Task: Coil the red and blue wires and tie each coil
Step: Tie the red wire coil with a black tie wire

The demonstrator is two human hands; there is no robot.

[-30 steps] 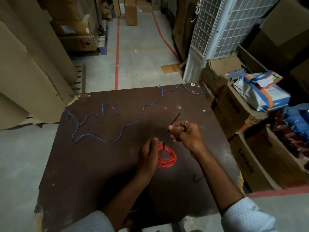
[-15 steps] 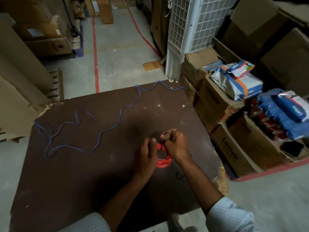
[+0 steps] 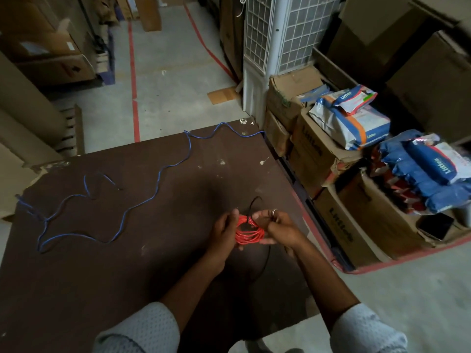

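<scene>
The red wire coil (image 3: pixel 248 234) is held just above the dark brown table (image 3: pixel 127 263), between both hands. My left hand (image 3: pixel 224 234) grips its left side. My right hand (image 3: pixel 279 229) holds its right side, fingers pinching a thin black tie (image 3: pixel 254 203) that wraps over the coil's top and sticks up behind it. A second black tie (image 3: pixel 265 261) lies on the table below the coil. The blue wire (image 3: pixel 122 217) lies uncoiled in loose waves across the table's left and far side, reaching the far right corner.
Open cardboard boxes (image 3: pixel 339 225) with blue and white packs (image 3: pixel 349 123) crowd the table's right edge; a phone (image 3: pixel 435 226) rests on one. A white grilled cooler (image 3: pixel 277 47) stands behind. Cardboard sheets (image 3: pixel 23 123) lean at left. Concrete floor with red lines lies beyond.
My right hand came down from holding the tie stretched above the coil and now grips the coil's right side with the tie looped over it. The coil has lifted slightly; the view shifted right.
</scene>
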